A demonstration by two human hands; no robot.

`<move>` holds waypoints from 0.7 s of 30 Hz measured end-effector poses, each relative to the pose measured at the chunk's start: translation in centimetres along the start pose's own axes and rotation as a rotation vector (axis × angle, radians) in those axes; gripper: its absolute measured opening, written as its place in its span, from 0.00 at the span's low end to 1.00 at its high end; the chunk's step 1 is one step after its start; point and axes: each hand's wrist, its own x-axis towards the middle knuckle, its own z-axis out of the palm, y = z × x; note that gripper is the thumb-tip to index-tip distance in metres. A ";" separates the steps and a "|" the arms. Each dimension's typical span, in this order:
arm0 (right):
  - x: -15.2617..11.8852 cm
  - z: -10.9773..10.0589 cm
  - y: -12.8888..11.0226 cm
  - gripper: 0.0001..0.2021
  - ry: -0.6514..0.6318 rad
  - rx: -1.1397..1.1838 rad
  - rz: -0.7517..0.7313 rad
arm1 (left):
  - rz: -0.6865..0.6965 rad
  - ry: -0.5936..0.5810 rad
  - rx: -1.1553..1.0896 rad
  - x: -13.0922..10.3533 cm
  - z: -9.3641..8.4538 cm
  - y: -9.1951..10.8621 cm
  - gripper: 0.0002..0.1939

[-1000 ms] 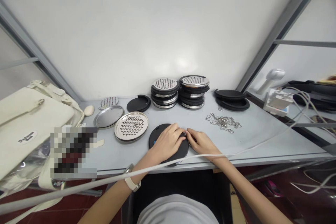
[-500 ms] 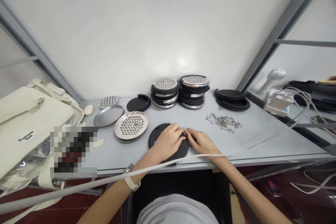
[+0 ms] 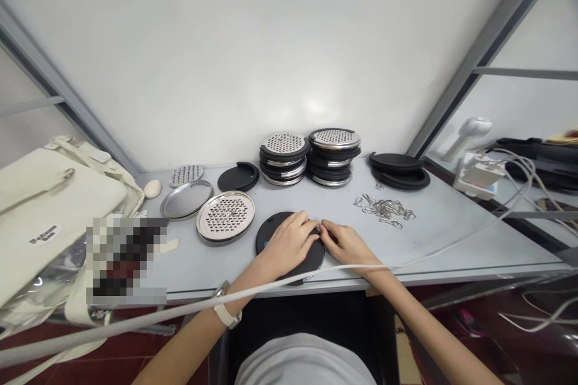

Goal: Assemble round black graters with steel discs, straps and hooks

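L hand (image 3: 292, 242) is resting on blk disc (image 3: 271, 228); R hand (image 3: 347, 244) is touching its edge; can't tell either grip's gap or hold.

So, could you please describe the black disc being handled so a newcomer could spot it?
On the grey table, look at the edge nearest the person. The black disc lies there under the left hand. Unlike the other black discs, it shows a blue spot.
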 end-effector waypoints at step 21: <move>0.0 0.1 0.0 0.13 0.005 0.002 -0.010 | -0.009 0.003 -0.043 0.1 0.0 0.0 0.08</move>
